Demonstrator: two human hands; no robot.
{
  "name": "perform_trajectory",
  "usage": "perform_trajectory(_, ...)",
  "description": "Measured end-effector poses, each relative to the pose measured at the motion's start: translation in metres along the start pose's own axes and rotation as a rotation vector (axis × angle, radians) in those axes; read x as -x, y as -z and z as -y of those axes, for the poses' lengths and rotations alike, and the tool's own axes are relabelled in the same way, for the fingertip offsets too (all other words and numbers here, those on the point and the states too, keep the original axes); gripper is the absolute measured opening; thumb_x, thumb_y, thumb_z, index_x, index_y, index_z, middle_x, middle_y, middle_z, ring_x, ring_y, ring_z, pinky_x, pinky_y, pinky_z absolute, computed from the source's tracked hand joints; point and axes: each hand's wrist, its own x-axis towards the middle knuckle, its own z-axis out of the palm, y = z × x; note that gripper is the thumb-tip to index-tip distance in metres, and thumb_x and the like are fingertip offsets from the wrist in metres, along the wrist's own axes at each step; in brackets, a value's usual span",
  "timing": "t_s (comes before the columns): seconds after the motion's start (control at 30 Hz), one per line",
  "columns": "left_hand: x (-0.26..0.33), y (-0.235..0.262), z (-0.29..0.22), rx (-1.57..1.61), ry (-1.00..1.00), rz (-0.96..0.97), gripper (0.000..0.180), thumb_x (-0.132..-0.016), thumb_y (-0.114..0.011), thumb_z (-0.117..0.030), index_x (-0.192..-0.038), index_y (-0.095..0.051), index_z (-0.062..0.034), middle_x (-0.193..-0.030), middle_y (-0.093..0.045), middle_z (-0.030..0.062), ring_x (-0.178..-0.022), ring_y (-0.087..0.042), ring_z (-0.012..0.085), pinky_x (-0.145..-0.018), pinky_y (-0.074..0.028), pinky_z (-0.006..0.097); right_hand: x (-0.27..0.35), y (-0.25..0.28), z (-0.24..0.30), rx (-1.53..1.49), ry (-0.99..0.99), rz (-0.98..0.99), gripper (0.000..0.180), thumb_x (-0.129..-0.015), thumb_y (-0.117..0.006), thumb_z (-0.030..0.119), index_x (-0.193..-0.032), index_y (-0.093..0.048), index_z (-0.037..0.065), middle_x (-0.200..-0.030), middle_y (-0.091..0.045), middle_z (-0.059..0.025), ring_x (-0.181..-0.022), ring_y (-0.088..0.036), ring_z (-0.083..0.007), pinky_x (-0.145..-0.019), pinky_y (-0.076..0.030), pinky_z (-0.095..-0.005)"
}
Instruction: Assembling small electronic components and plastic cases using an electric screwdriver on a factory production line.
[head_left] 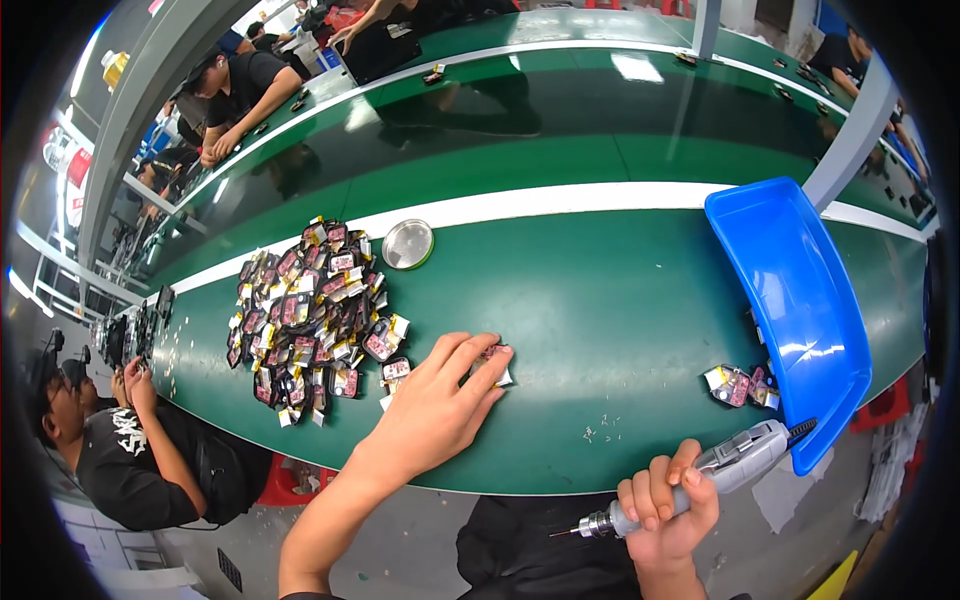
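My left hand (435, 405) lies flat on the green table, its fingertips pressing on a small dark part with a pink face and white tab (497, 362). To its left spreads a pile of several similar small parts (305, 315). My right hand (668, 508) is below the table's near edge, closed around a grey rotary hand tool (715, 468) whose tip points left. A few more small parts (738, 385) lie by the foot of a blue plastic bin (790, 300).
A round silver tin lid (408, 244) sits beyond the pile near a white stripe on the table. A person (120, 440) sits at the left handling parts; other people work at the far tables. Grey posts rise at left and right.
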Motion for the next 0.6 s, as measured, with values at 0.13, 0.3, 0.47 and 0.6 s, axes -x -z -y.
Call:
perform_trajectory(0.13, -0.001, 0.003, -0.003, 0.001, 0.003, -0.003, 0.037, -0.078, -0.066, 0.000, -0.115, -0.059, -0.0003, -0.120, -0.056, 0.0125, -0.106, -0.054, 0.0297, -0.086, -0.049, 0.039, 0.001, 0.000, 0.000, 0.008, 0.003, -0.005, 0.011, -0.088, -0.045, 0.019, -0.082, -0.045, 0.010, -0.053, -0.038, -0.0010, -0.042, -0.038, -0.0130, -0.051, -0.038, -0.0315)
perform_trajectory(0.3, 0.001, 0.004, 0.001, -0.035, -0.034, -0.032, 0.032, -0.076, -0.066, 0.003, -0.108, -0.060, 0.0026, -0.110, -0.063, 0.0123, -0.096, -0.059, 0.0296, -0.079, -0.052, 0.038, 0.002, 0.000, 0.000, 0.010, -0.004, -0.001, 0.011, -0.088, -0.045, 0.019, -0.082, -0.044, 0.010, -0.053, -0.039, -0.0011, -0.043, -0.038, -0.0131, -0.052, -0.038, -0.0315)
perform_trajectory(0.47, 0.003, 0.003, -0.003, -0.033, -0.034, 0.016, 0.033, -0.073, -0.066, 0.004, -0.105, -0.060, 0.0042, -0.107, -0.063, 0.0138, -0.091, -0.061, 0.0294, -0.075, -0.053, 0.037, 0.003, 0.003, -0.003, -0.012, -0.049, 0.010, 0.010, -0.088, -0.045, 0.018, -0.083, -0.044, 0.009, -0.053, -0.038, -0.0011, -0.044, -0.039, -0.0136, -0.054, -0.037, -0.0321)
perform_trajectory(0.6, 0.008, -0.010, -0.025, -0.100, -0.114, -0.018, 0.032, -0.071, -0.066, 0.005, -0.102, -0.060, 0.0071, -0.105, -0.063, 0.0156, -0.089, -0.061, 0.0290, -0.070, -0.054, 0.036, 0.009, -0.001, -0.013, -0.005, -0.117, 0.003, 0.009, -0.087, -0.047, 0.018, -0.085, -0.044, 0.009, -0.054, -0.039, -0.0020, -0.045, -0.040, -0.0147, -0.056, -0.038, -0.0332)
